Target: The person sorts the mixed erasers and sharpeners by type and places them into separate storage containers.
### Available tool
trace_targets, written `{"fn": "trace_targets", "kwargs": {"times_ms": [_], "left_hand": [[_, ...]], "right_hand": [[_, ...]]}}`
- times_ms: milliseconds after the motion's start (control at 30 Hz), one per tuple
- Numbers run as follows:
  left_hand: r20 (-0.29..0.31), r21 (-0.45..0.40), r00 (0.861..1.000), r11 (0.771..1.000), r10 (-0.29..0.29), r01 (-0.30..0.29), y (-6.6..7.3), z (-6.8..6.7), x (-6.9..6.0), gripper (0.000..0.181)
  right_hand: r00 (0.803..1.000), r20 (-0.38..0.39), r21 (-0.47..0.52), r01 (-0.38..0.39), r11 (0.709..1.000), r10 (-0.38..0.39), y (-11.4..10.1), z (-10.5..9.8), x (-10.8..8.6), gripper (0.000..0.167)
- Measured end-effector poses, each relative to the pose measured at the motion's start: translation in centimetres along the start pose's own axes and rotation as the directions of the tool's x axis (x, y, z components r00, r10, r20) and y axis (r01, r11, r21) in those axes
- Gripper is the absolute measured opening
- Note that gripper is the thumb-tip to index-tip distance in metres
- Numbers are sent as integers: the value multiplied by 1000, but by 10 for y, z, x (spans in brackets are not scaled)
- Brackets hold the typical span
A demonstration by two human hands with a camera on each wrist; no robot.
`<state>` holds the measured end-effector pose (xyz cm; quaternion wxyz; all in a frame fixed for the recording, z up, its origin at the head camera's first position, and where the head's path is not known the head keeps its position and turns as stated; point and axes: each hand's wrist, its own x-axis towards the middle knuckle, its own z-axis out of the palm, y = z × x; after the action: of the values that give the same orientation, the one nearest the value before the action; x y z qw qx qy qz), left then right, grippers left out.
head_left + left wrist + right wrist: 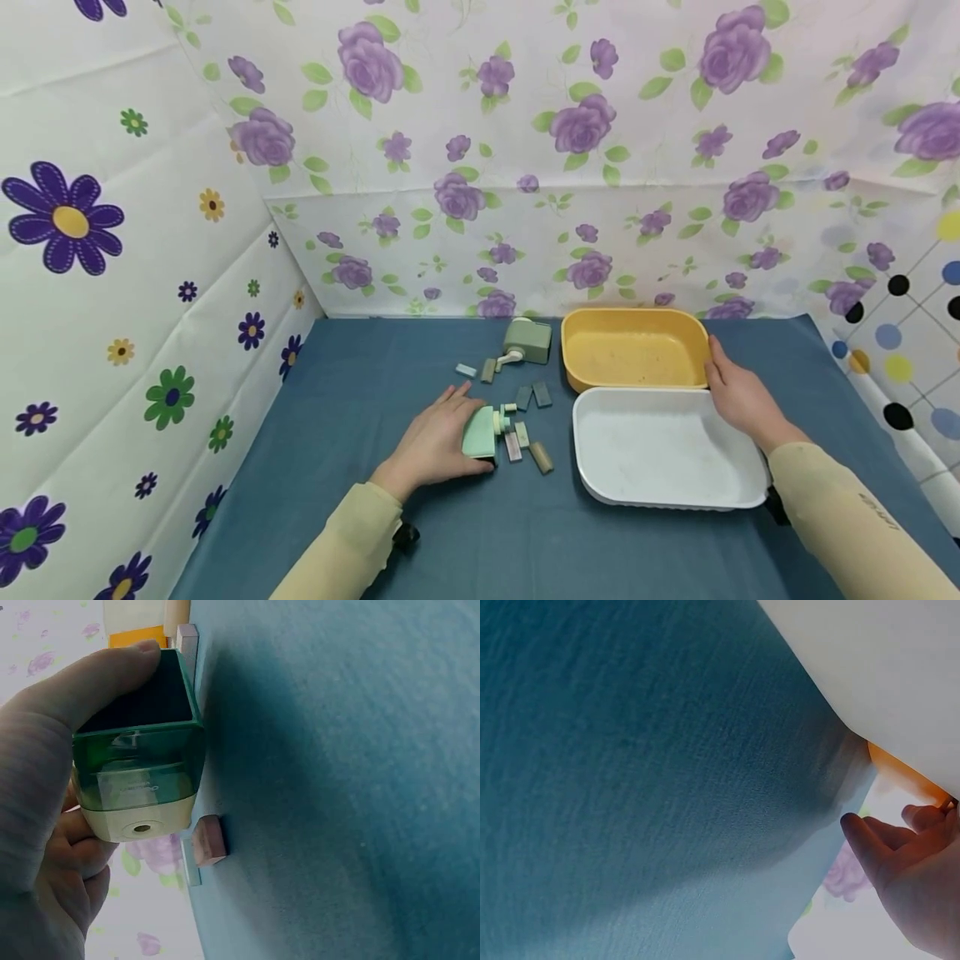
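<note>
My left hand (442, 437) grips a mint-green crank pencil sharpener (478, 432) low over the blue cloth. In the left wrist view its clear green drawer and pencil hole show, with the thumb on the dark base. A second, grey-green sharpener (527, 342) stands farther back with its crank toward me. Several small rectangular blocks (540, 457) lie around both sharpeners. On the right, my right hand (742, 400) touches the right end of the yellow basin (701, 350), beside the white tray's (738, 492) back corner. Its fingers look mostly straight; the contact is partly hidden.
Blue cloth (315, 500) covers the table. The yellow basin stands directly behind the white tray, their rims close together. Flower-patterned sheets (525, 250) hang at the back and left, and a dotted sheet (892, 333) hangs at the right.
</note>
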<state>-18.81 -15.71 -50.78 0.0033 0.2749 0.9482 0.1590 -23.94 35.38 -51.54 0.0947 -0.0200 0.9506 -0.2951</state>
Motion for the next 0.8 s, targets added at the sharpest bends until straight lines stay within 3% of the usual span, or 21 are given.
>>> {"fn": "trace_targets", "kwargs": {"times_ms": [300,533,800], "left_hand": [[-76,-14,997,1000,13,-14,2,-9,4,95],[-109,20,994,1000,15,-12,10,-23,16,98],[-138,6,989,999,53,-53,22,-33,32,97]], "right_hand": [[1000,-8,-8,-2,1000,2,-1,-1,0,70],[1000,-13,-11,-6,1000,6,-3,-1,1,69],[1000,-28,-30,-7,1000,6,-3,1,0,69]]}}
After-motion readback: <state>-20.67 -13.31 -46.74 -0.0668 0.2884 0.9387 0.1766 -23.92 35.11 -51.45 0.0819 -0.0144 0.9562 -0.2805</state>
